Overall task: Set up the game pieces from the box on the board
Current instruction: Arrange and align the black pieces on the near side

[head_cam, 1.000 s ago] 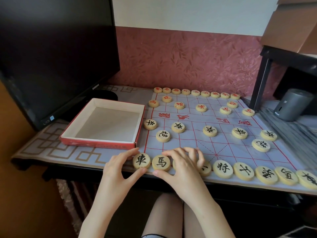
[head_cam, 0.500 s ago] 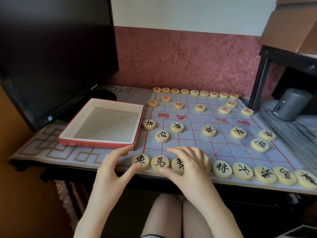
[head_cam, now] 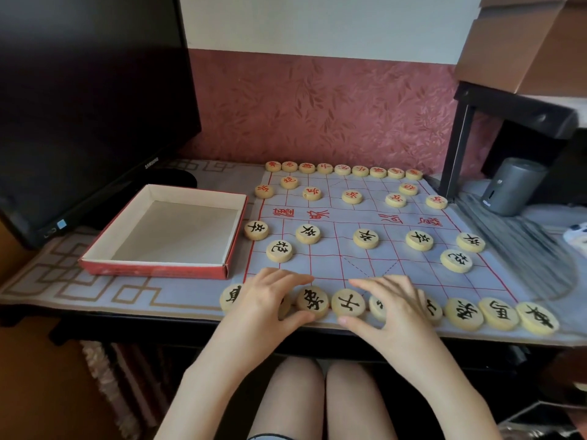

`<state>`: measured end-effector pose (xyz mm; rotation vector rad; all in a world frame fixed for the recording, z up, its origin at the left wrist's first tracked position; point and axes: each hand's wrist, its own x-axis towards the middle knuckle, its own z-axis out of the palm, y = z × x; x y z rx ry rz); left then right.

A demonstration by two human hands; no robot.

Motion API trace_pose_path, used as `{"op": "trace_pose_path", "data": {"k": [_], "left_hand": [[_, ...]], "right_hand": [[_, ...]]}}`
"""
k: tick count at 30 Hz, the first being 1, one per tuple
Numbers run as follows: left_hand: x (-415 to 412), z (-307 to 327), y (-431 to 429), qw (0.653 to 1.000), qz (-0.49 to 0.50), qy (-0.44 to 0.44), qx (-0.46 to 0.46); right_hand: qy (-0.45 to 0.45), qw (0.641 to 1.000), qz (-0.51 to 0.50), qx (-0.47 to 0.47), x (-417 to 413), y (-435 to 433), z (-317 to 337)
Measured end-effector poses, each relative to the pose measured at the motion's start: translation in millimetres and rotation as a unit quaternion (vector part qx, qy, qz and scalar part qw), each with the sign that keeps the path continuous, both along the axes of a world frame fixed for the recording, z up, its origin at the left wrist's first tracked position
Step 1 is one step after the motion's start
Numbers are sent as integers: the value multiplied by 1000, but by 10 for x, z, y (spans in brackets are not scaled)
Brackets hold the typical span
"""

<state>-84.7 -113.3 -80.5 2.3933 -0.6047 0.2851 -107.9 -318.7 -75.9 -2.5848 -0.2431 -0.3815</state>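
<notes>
Head view: sixteen red-lettered pieces (head_cam: 352,196), sixteen black-lettered pieces (head_cam: 366,238) on one board (head_cam: 336,219), one box (head_cam: 152,268) alongside. Left hand (head_cam: 266,300) arched over near row, pinch indiscernible; right hand (head_cam: 394,309) fingers spread.

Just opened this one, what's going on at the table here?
A person is laying out Chinese chess. The box looks empty beside the board. The red pieces fill the far side, and black-marked ones fill the near side. The left hand and right hand lie over the near row, apparently straightening it. Whether the left hand pinches a piece is unclear; the right hand's fingers are spread.
</notes>
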Motion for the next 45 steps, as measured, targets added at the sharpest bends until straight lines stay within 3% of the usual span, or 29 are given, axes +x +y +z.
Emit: {"op": "trace_pose_path", "data": {"k": [10, 20, 25, 31, 45], "left_hand": [[100, -77, -105, 997, 45, -40, 53], [90, -108, -92, 997, 24, -33, 62], [75, -99, -88, 998, 10, -26, 56], [88, -120, -85, 998, 9, -25, 49], [83, -120, -97, 999, 12, -25, 35]], "right_hand": [[-25, 999, -1, -37, 102, -16, -99], [43, 998, 41, 20, -10, -67, -8], [7, 999, 44, -30, 61, -59, -73], [-46, 998, 16, -26, 101, -47, -163], [-19, 999, -4, -28, 126, -33, -183]]}}
